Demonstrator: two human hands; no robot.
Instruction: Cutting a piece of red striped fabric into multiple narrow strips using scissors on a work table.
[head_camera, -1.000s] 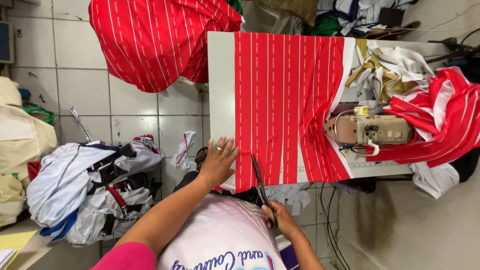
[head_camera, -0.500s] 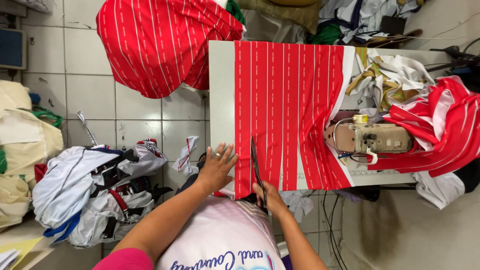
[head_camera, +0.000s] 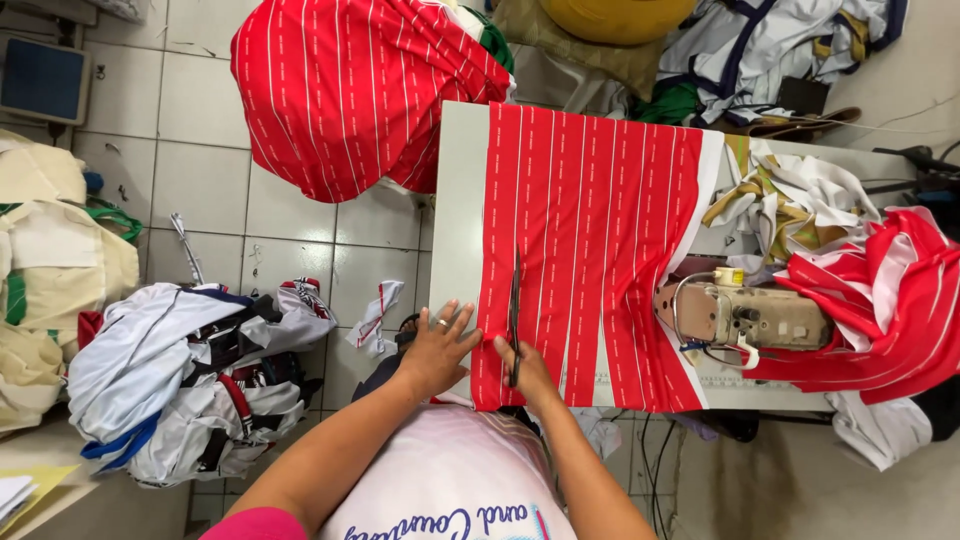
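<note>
Moved further up the red striped cloth (head_camera: 590, 250) at mid-frame: scissors (head_camera: 514, 318) gripped by right hand (head_camera: 525, 365), left hand (head_camera: 437, 345) spread flat, pinning cloth for cutting.

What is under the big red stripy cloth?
A white table shows beside the red striped cloth. The tabletop beneath it is covered. The left hand presses its edge; the right hand holds scissors.

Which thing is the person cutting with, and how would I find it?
Look at the white table covered by red cloth with thin white stripes. Near its front edge the person's right hand holds dark scissors, blades pointing away along the stripes. They are the only thin dark thing on the cloth; the beige sewing machine is far bulkier.
</note>
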